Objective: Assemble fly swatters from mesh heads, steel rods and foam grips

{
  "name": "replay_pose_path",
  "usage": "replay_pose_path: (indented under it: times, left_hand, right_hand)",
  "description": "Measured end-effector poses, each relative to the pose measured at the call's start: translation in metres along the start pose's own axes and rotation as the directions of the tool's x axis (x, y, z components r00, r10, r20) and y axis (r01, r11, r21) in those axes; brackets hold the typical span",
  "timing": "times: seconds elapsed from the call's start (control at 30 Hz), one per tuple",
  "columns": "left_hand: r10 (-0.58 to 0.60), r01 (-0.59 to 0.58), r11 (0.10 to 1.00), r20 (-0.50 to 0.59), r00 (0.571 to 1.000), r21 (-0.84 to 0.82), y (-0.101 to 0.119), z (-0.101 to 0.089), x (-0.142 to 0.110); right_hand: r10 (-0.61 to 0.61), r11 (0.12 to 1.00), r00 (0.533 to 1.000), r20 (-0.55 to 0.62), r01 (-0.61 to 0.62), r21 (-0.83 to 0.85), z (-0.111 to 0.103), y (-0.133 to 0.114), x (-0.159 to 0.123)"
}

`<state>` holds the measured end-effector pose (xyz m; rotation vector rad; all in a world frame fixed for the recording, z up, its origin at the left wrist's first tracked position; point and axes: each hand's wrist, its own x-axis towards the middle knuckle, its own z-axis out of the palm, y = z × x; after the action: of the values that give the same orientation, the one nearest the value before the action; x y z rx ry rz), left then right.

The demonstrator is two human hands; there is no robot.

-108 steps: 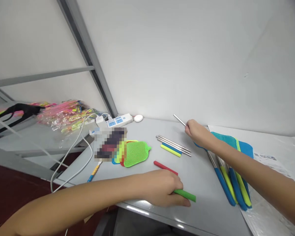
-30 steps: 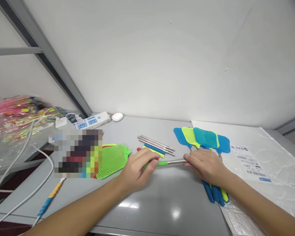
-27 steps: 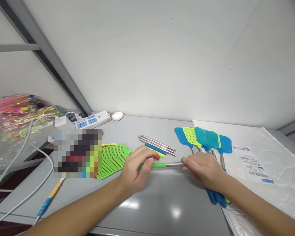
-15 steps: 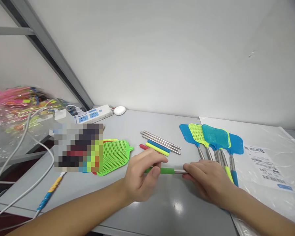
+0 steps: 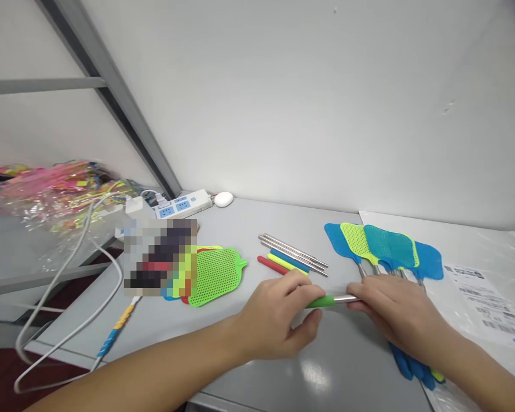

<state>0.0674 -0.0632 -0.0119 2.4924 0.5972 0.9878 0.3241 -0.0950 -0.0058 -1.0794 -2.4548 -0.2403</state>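
Observation:
My left hand (image 5: 278, 315) is closed around a green handle sleeve (image 5: 321, 301), and its fingers hide the sleeve's left end. From the sleeve's right end comes a thin metal rod (image 5: 345, 298), gripped by my right hand (image 5: 397, 306). Beyond my left hand lie several loose metal rods (image 5: 292, 250), beside a red sleeve (image 5: 271, 264), a yellow sleeve (image 5: 285, 262) and a blue sleeve (image 5: 289, 260). Assembled fly swatters with blue and yellow heads (image 5: 392, 246) lie fanned out under and behind my right hand, which covers part of their handles.
Loose swatter heads, a green one (image 5: 217, 277) on top, lie at left beside a pixelated patch. A power strip (image 5: 184, 203), a white oval object (image 5: 224, 199) and a white cable (image 5: 120, 280) are there too. A white plastic mailer (image 5: 484, 246) lies at right.
The view has shifted, so the table items appear further right. My left hand has slid along the green sleeve towards its rod end, and less of the sleeve shows.

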Motion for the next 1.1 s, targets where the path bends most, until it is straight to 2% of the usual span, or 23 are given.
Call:
replay_pose_path:
  times: [0.07, 0.13, 0.23, 0.3, 0.33, 0.4, 0.47, 0.5, 0.57, 0.63, 0.67, 0.73, 0.83, 0.97, 1.1]
  left_hand:
    - [0.023, -0.037, 0.978, 0.068, 0.997, 0.205, -0.002, 0.003, 0.000]
    - [0.034, -0.068, 0.918, 0.092, 0.995, 0.391, -0.004, 0.005, 0.001]
    - [0.001, -0.031, 0.886, 0.066, 0.998, 0.463, -0.007, 0.005, -0.001]
    - [-0.114, 0.101, 0.924, 0.015, 0.993, 0.370, -0.008, 0.000, -0.002]
    - [-0.200, 0.196, 0.939, -0.016, 0.980, 0.282, -0.008, -0.005, -0.003]
    - [-0.372, 0.376, 0.925, -0.078, 0.925, 0.044, -0.008, -0.017, -0.004]
    - [-0.467, 0.440, 0.879, -0.148, 0.872, -0.186, -0.009, -0.028, -0.004]
    - [-0.484, 0.427, 0.863, -0.195, 0.853, -0.270, -0.010, -0.033, -0.004]
    - [-0.487, 0.369, 0.851, -0.301, 0.820, -0.372, -0.013, -0.041, -0.004]
    - [-0.481, 0.311, 0.852, -0.393, 0.784, -0.422, -0.018, -0.046, -0.004]
    - [-0.478, 0.290, 0.853, -0.426, 0.768, -0.434, -0.020, -0.048, -0.004]
    - [-0.479, 0.279, 0.856, -0.466, 0.744, -0.434, -0.025, -0.053, -0.004]
    - [-0.497, 0.304, 0.855, -0.498, 0.710, -0.420, -0.031, -0.064, -0.004]
    - [-0.514, 0.312, 0.850, -0.537, 0.669, -0.425, -0.037, -0.078, -0.003]
    - [-0.513, 0.301, 0.851, -0.560, 0.651, -0.431, -0.041, -0.086, -0.003]
  right_hand:
    - [-0.015, 0.999, 1.000, -0.012, 0.014, -0.033, -0.002, 0.002, -0.003]
    - [-0.031, 0.999, 0.999, -0.019, 0.030, -0.036, -0.002, 0.000, -0.002]
    - [0.004, 0.999, 1.000, -0.008, -0.003, 0.046, -0.002, -0.005, 0.010]
    - [0.122, 0.969, 0.993, -0.004, -0.118, 0.218, -0.006, -0.004, 0.026]
    - [0.202, 0.927, 0.979, -0.017, -0.186, 0.324, -0.008, -0.002, 0.035]
    - [0.376, 0.816, 0.924, -0.062, -0.299, 0.494, -0.010, 0.006, 0.055]
    - [0.482, 0.766, 0.873, -0.082, -0.374, 0.523, -0.006, 0.012, 0.071]
    - [0.479, 0.782, 0.875, -0.070, -0.389, 0.487, -0.001, 0.011, 0.078]
    - [0.355, 0.876, 0.935, -0.006, -0.331, 0.351, 0.014, -0.001, 0.088]
    - [0.106, 0.964, 0.987, 0.117, -0.131, 0.232, 0.033, -0.025, 0.095]
    - [-0.014, 0.983, 0.986, 0.165, -0.017, 0.181, 0.043, -0.040, 0.099]
    - [-0.190, 0.979, 0.956, 0.223, 0.167, 0.116, 0.061, -0.068, 0.108]
    - [-0.313, 0.950, 0.929, 0.197, 0.310, 0.044, 0.083, -0.095, 0.126]
    - [-0.455, 0.886, 0.879, 0.143, 0.464, -0.031, 0.098, -0.100, 0.146]
    - [-0.537, 0.830, 0.828, 0.162, 0.553, -0.077, 0.094, -0.097, 0.150]
